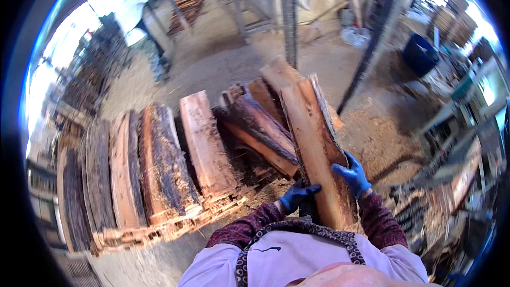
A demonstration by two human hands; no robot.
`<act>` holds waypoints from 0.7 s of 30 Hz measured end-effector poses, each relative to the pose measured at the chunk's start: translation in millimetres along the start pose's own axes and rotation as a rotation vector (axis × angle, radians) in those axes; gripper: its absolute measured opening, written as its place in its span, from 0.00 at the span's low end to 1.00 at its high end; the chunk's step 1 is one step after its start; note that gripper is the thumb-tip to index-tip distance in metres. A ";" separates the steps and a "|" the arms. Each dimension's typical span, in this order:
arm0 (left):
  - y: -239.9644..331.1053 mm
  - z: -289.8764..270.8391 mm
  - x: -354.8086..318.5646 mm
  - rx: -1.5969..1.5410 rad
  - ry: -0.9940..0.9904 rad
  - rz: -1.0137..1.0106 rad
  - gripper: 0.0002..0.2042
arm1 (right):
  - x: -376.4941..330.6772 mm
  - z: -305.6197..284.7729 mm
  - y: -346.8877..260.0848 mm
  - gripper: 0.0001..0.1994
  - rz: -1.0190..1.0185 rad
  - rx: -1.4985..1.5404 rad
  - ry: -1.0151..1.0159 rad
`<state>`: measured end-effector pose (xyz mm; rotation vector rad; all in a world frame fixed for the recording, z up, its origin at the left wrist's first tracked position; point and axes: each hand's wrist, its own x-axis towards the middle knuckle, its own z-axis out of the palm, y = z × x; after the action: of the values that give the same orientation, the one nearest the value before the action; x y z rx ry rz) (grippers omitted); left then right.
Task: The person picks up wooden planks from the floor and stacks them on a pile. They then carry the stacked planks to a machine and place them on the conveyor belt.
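I hold a long rough wood slab (313, 143) with bark along its edges, pointing away from me. My left hand (297, 195) in a blue glove grips its near left edge. My right hand (353, 175), also blue-gloved, clasps the right edge a little further up. The slab rests above a heap of similar bark-edged slabs (255, 127). To the left, a row of slabs (154, 165) lies side by side on a low wooden pallet (175, 223).
Sawdust covers the floor (223, 69). A person in a light top (135, 18) stands at the far left. Metal posts (289, 16) rise ahead, a blue barrel (419, 53) sits at the right, and machinery with wood scraps (457, 180) crowds the right side.
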<state>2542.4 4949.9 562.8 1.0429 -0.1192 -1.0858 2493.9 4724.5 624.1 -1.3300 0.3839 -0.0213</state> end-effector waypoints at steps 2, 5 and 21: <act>9.0 30.1 -24.2 0.116 -0.165 0.081 0.24 | -74.1 -1.8 -6.8 0.37 -0.150 0.049 0.150; 17.2 75.6 -35.3 0.238 -0.392 0.126 0.25 | -161.5 -8.6 -18.2 0.38 -0.366 0.029 0.401; -38.3 264.4 73.6 0.843 -0.693 0.402 0.28 | -270.8 -449.0 -140.2 0.19 -0.395 -0.686 1.271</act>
<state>2410.2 4722.7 650.1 1.2455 -1.3798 -0.9855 2140.7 4330.3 744.2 -1.9290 1.2601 -1.1986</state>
